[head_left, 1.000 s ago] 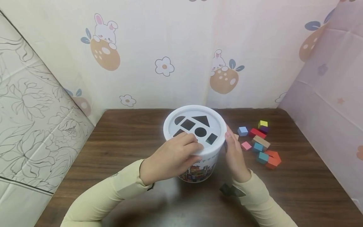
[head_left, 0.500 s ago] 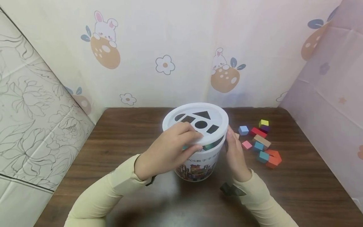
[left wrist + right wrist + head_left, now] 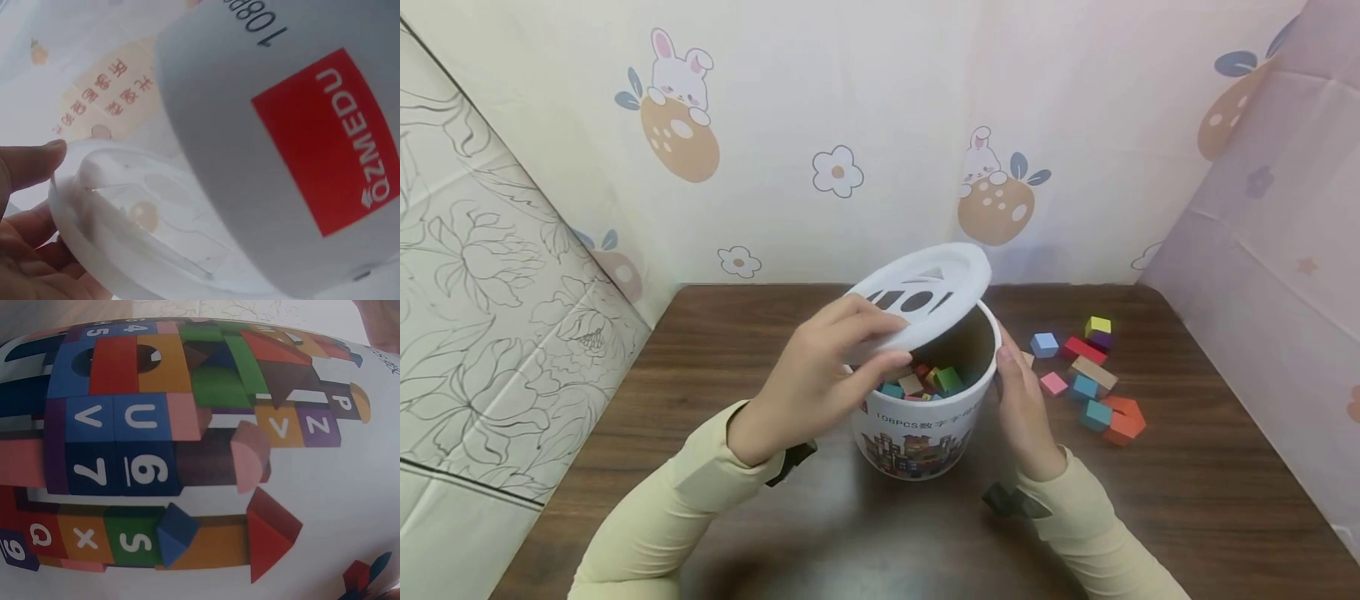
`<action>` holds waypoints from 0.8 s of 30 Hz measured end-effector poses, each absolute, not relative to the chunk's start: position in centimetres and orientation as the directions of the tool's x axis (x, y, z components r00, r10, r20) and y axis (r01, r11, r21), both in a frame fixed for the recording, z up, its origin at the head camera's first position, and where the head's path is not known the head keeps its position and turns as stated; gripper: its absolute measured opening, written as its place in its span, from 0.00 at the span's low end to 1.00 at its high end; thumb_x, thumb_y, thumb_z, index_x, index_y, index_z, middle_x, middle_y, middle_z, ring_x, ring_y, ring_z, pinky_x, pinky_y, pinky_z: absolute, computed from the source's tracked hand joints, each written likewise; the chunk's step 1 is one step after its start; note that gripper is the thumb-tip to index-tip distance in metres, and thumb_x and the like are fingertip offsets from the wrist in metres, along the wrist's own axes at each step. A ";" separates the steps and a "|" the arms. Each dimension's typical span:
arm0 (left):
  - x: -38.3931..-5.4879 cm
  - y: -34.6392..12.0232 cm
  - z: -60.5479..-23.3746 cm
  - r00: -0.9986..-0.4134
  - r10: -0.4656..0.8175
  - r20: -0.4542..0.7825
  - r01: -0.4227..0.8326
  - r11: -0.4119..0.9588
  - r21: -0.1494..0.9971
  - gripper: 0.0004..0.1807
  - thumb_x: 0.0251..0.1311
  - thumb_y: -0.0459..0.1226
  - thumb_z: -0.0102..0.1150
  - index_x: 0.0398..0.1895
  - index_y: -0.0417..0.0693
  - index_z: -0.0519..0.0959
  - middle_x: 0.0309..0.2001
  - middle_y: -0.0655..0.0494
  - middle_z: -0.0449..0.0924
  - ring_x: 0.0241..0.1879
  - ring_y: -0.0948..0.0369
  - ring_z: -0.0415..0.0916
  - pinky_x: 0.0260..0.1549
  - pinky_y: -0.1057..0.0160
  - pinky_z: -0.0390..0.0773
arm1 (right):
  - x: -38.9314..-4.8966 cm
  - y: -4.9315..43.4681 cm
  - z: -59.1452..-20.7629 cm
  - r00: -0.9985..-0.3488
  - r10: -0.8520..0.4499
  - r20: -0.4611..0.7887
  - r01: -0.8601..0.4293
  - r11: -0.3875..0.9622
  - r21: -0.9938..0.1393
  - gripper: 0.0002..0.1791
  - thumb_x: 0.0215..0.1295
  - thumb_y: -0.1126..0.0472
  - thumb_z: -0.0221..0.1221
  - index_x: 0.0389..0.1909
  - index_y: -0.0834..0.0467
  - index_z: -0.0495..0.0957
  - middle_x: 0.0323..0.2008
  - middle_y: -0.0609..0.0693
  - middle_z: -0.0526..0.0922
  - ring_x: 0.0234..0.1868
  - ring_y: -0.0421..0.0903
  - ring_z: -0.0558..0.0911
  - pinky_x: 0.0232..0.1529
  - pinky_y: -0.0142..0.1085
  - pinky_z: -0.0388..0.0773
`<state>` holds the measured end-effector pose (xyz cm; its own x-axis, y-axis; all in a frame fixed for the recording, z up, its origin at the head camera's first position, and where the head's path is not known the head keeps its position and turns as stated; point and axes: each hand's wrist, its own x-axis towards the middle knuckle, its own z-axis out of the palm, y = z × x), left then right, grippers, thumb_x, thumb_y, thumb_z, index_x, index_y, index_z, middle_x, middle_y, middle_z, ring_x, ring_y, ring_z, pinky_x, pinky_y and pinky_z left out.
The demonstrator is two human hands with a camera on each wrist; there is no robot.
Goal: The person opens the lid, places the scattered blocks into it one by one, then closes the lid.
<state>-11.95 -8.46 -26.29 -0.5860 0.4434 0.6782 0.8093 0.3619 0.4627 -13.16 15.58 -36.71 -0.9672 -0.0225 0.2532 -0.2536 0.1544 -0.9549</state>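
A white bucket (image 3: 917, 446) with printed toy-block pictures stands upright on the table. My left hand (image 3: 816, 367) pinches the near-left edge of its white lid (image 3: 891, 279), which has several shaped holes. The lid is raised and tilted over the bucket's mouth. Below it, coloured blocks (image 3: 949, 381) show inside. In the left wrist view, thumb and fingers (image 3: 37, 165) hold the lid's edge beside the bucket wall (image 3: 212, 125). My right hand (image 3: 1024, 408) rests against the bucket's right side near the rim, fingers extended; part of it is hidden. The printed wall (image 3: 306, 531) fills the right wrist view.
Several loose wooden blocks lie right of the bucket, among them a light blue cube (image 3: 1044, 345), a pink one (image 3: 1053, 383) and orange pieces (image 3: 1124, 421). The wooden table (image 3: 745, 333) ends at a patterned cloth backdrop (image 3: 775, 100).
The lid, seated on the bucket one second ago, has been lifted at its near edge and tilted up, uncovering the blocks inside. My left hand has moved leftward; my right hand has stayed put.
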 end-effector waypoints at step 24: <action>-15.0 -16.7 -30.2 -0.919 -0.270 0.288 0.312 -0.047 0.949 0.15 0.63 0.38 0.61 0.49 0.40 0.82 0.41 0.58 0.85 0.43 0.63 0.80 0.42 0.68 0.81 | -13.2 15.7 -37.0 -0.968 -0.021 0.249 -0.250 0.127 -0.960 0.27 0.77 0.46 0.38 0.74 0.39 0.57 0.73 0.40 0.61 0.72 0.47 0.59 0.70 0.61 0.57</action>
